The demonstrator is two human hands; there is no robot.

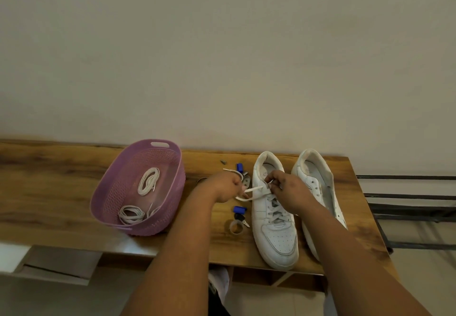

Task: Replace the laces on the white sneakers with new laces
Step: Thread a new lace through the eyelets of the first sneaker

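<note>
Right hand (pixel 287 192) is covering the top eyelets of the left sneaker (pixel 274 217), so the lace (pixel 251 190) path under its fingers is not readable; left hand (pixel 228 187) is hiding the lace end it is pinching. Right forearm is crossing the right sneaker (pixel 318 182), blocking its toe and midsection. Small objects beside the left-hand grip — blue piece (pixel 240 167), tiny fleck (pixel 223 161) — are too small to identify.

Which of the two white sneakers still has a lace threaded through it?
The left white leather sneaker, nearer the purple plastic basket: a lace crosses its eyelets and both hands work on it. The right white sneaker shows bare eyelets.
</note>
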